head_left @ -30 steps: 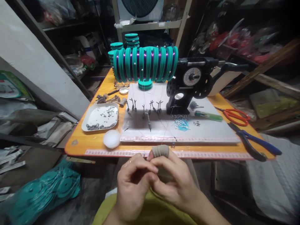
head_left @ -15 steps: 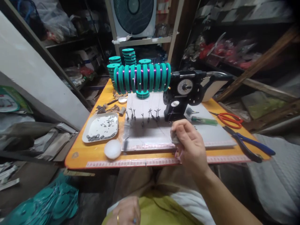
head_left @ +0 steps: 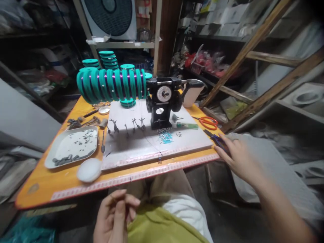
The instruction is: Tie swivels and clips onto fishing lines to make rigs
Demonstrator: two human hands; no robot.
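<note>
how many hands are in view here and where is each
2: the left hand, in front of the table's near edge; the right hand, at the blue-handled pliers. No others show.

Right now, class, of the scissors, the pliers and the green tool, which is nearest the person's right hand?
The blue-handled pliers, directly at the right hand; the orange-handled scissors and green tool both lie apart from it.

The pliers' handles (head_left: 217, 139) look like plastic. The counter (head_left: 37, 177) is smooth and faintly glossy (the teal spools (head_left: 108, 84) look matt), the wooden frame (head_left: 243, 56) rough.
</note>
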